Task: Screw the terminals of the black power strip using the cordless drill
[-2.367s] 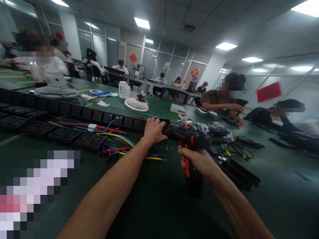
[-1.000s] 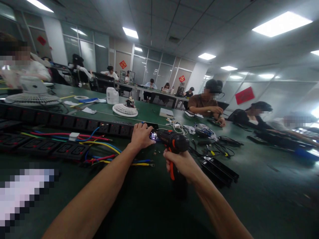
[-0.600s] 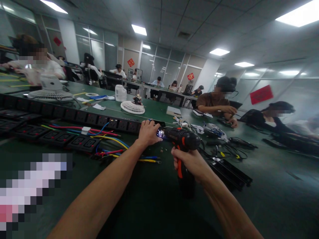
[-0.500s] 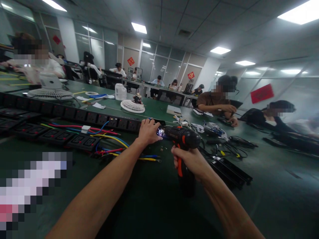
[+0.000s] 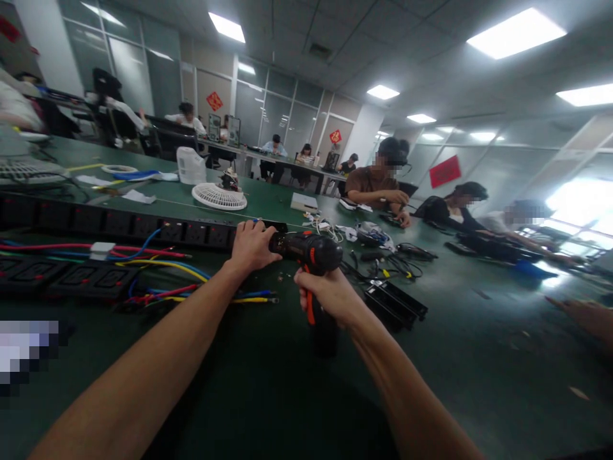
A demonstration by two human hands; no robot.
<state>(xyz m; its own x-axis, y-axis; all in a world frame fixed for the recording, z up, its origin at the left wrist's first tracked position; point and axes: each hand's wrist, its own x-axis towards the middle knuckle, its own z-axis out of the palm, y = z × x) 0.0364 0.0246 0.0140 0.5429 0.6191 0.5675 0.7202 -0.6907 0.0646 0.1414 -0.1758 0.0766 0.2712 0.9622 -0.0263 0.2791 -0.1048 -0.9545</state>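
The red sign (image 5: 335,136) reads 福; lettering on the drill (image 5: 310,248) is too small. The right hand (image 5: 323,291) wraps its fingers around the drill's handle, beside the end of the black socket strip (image 5: 143,223), which the left hand (image 5: 249,248) grips with bent fingers. Green table (image 5: 258,383) extends below both.

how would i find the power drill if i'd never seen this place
On the green table, follow the row of black sockets rightward to the left hand. Just right of it, the right hand grips the power drill, nose pointing leftward. Its pistol shape and orange trim set it apart from the sockets and the loose cables farther right.
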